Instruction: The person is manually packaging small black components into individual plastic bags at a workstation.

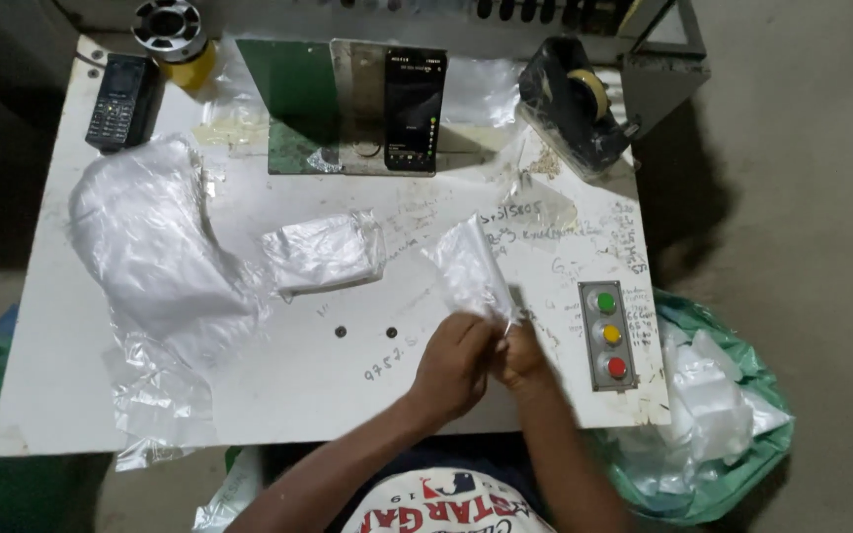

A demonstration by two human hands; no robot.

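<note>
Pinching crinkled clear plastic bag [470,268], both hands [486,360]

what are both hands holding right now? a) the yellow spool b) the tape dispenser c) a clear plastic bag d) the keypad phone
c: the left hand and right hand meet at one end of a clear plastic bag, pinching it above the white table.

Clutter on the white scribbled table [51,395]
A black keypad phone [120,101], black smartphone [415,111], black tape dispenser [575,104] and grey three-button box [608,336] sit apart.
</note>
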